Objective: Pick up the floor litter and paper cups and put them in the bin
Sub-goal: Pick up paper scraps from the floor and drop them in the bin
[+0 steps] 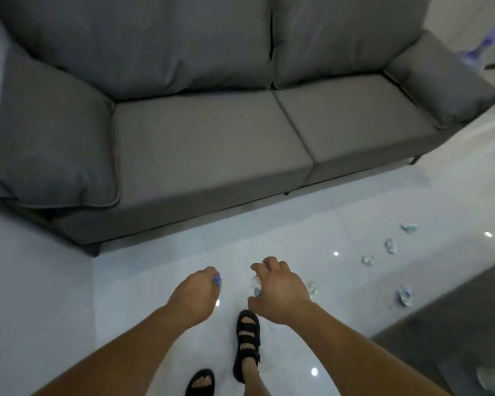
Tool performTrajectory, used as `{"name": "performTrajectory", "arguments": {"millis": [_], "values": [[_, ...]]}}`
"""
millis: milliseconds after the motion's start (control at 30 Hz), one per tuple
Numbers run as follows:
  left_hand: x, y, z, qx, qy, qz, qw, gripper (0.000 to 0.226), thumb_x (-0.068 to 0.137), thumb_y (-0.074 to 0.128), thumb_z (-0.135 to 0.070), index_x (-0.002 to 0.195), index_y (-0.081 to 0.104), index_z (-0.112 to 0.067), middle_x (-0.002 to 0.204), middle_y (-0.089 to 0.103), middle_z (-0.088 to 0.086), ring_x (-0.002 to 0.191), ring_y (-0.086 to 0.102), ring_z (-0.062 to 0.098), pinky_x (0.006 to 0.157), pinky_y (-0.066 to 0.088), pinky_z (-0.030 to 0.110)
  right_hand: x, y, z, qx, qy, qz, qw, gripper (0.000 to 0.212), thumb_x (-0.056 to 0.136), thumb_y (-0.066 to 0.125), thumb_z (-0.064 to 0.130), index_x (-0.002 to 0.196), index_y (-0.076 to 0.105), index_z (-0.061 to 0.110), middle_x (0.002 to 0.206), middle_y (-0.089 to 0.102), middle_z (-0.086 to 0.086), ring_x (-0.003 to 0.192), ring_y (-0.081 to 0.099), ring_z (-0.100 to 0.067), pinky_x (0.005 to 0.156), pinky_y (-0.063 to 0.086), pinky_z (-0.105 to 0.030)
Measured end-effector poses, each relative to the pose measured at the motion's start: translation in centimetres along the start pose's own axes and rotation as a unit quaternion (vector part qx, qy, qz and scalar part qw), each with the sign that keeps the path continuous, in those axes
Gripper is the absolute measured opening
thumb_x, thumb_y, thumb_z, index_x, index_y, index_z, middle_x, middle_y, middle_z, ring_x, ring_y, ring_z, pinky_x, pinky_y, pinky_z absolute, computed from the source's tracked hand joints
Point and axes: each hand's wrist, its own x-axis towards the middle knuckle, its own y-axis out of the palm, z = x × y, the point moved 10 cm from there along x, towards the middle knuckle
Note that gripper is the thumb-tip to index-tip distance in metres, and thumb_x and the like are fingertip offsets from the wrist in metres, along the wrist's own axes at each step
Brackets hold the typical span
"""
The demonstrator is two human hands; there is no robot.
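Note:
My left hand is curled around a small blue-purple scrap that peeks out past the fingers. My right hand hovers over the floor with fingers curled around crumpled pale paper, part of it showing under the palm. More crumpled paper pieces lie on the white tiles to the right: one beside my right wrist, one further right, and several more towards the sofa's right end. No bin and no cups are in view.
A grey two-seat sofa fills the space ahead, its front edge close to my hands. My sandalled feet stand on the glossy white floor. A dark grey rug lies at the right. A purple object stands behind the sofa's right arm.

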Motion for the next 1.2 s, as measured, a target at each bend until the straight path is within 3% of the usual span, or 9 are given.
{"name": "performTrajectory", "arguments": {"millis": [200, 367, 600, 733, 933, 1067, 1200], "values": [[-8.8, 2.7, -13.5, 0.090, 0.125, 0.067, 0.986, 0.014, 0.097, 0.038, -0.010, 0.089, 0.049, -0.012, 0.098, 0.059, 0.004, 0.081, 0.050, 0.015, 0.070, 0.037, 0.020, -17.4, -4.2, -6.6, 0.082, 0.145, -0.068, 0.984, 0.070, 0.083, 0.054, 0.047, 0.146, 0.033, 0.025, 0.143, 0.035, -0.001, 0.126, 0.038, -0.023, 0.094, 0.045, -0.032], [-17.3, 10.0, -25.2, 0.150, 0.216, 0.121, 0.957, 0.014, 0.094, 0.038, -0.007, 0.088, 0.050, -0.013, 0.104, 0.063, 0.012, 0.082, 0.052, 0.021, 0.073, 0.041, 0.026, -33.8, -4.1, -14.4, 0.148, 0.272, -0.139, 0.941, 0.071, 0.082, 0.055, 0.049, 0.146, 0.034, 0.026, 0.142, 0.037, -0.001, 0.126, 0.040, -0.024, 0.094, 0.045, -0.034], [-33.4, 27.6, -38.6, 0.238, 0.350, 0.169, 0.890, 0.021, 0.098, 0.041, -0.016, 0.106, 0.058, -0.008, 0.107, 0.063, 0.011, 0.095, 0.059, 0.026, 0.082, 0.047, 0.031, -58.1, 1.5, -24.1, 0.203, 0.401, -0.209, 0.868, 0.070, 0.079, 0.059, 0.055, 0.140, 0.040, 0.027, 0.135, 0.042, -0.002, 0.121, 0.044, -0.025, 0.093, 0.044, -0.038], [-43.3, 38.9, -43.8, 0.276, 0.413, 0.207, 0.843, 0.025, 0.099, 0.038, -0.018, 0.106, 0.056, -0.003, 0.109, 0.063, 0.016, 0.101, 0.059, 0.031, 0.094, 0.047, 0.042, -72.3, 6.3, -28.6, 0.219, 0.473, -0.230, 0.822, 0.062, 0.076, 0.057, 0.055, 0.130, 0.046, 0.027, 0.128, 0.045, -0.002, 0.115, 0.046, -0.024, 0.086, 0.045, -0.037], [-55.2, 52.4, -50.1, 0.310, 0.492, 0.248, 0.775, 0.018, 0.097, 0.040, -0.012, 0.102, 0.056, -0.008, 0.110, 0.064, 0.015, 0.103, 0.060, 0.032, 0.089, 0.048, 0.035, -89.7, 12.5, -33.5, 0.241, 0.555, -0.253, 0.755, 0.064, 0.076, 0.059, 0.055, 0.132, 0.046, 0.026, 0.128, 0.048, -0.002, 0.112, 0.049, -0.023, 0.088, 0.048, -0.036], [-60.3, 59.8, -53.3, 0.342, 0.526, 0.263, 0.733, 0.016, 0.096, 0.039, -0.009, 0.100, 0.054, -0.006, 0.111, 0.063, 0.015, 0.102, 0.059, 0.035, 0.082, 0.047, 0.037, -97.8, 16.1, -36.9, 0.263, 0.587, -0.261, 0.720, 0.074, 0.079, 0.060, 0.056, 0.143, 0.038, 0.027, 0.139, 0.042, -0.001, 0.119, 0.048, -0.024, 0.093, 0.047, -0.037], [-63.6, 67.3, -57.2, 0.329, 0.528, 0.290, 0.727, 0.018, 0.094, 0.038, -0.009, 0.095, 0.056, -0.008, 0.107, 0.064, 0.014, 0.098, 0.060, 0.033, 0.080, 0.047, 0.036, -104.1, 20.0, -41.8, 0.283, 0.616, -0.253, 0.690, 0.076, 0.079, 0.059, 0.055, 0.145, 0.036, 0.027, 0.141, 0.040, -0.001, 0.122, 0.046, -0.024, 0.094, 0.045, -0.035]]}}
